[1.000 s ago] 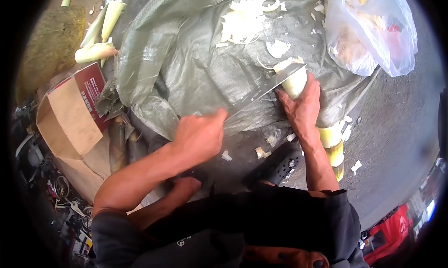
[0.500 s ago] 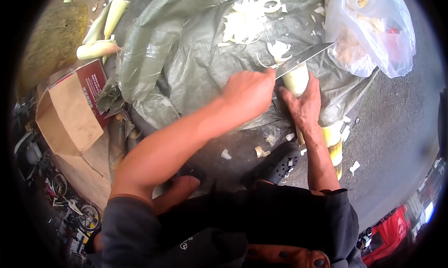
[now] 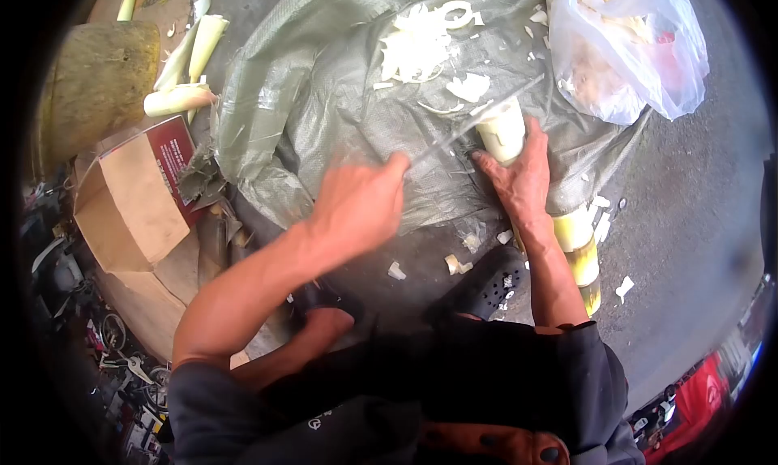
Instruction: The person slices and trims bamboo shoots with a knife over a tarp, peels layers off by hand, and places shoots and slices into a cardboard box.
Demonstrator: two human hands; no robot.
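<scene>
My left hand (image 3: 361, 202), blurred by motion, is closed round the handle of a long knife (image 3: 452, 135). The blade slants up and to the right, its far part passing by the top of a pale peeled bamboo shoot (image 3: 503, 138); whether it touches is unclear. My right hand (image 3: 523, 185) grips that shoot from below, thumb on its left side and fingers on its right. Just up and left of the shoot, a white cut piece (image 3: 468, 87) rests on the grey-green woven sheet (image 3: 348, 92). Farther back lies a heap of white slices (image 3: 413, 48).
A clear plastic bag (image 3: 620, 68) with pale pieces stands at the back right. Yellow-green banded shoot segments (image 3: 577, 258) are by my right forearm. At left are a cardboard box (image 3: 142, 198) and peeled sheaths (image 3: 182, 68). My black clog (image 3: 478, 283) is below the sheet.
My left hand and the knife have swung left and toward me, away from the shoot's top. The white cut piece now lies apart from the shoot. My right hand keeps its grip.
</scene>
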